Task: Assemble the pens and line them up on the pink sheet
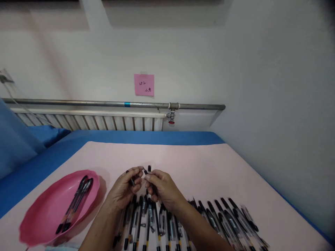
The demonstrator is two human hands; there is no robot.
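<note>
My left hand (125, 190) and my right hand (161, 186) meet above the middle of the pink table cover (183, 160). Both are closed in a pinch on a black pen (144, 171) held between them, its small dark end pieces showing at the fingertips. Which part each hand grips is hard to make out. Below my wrists lies a row of several black-and-clear pens (157, 219), spreading to the right (230, 216).
A pink oval dish (39, 216) at the left holds a few black pens (75, 202). Blue fabric (141, 137) borders the pink cover. Behind are a radiator (91, 122), a metal pipe (112, 104) and a pink sticky note (143, 84) on the white wall.
</note>
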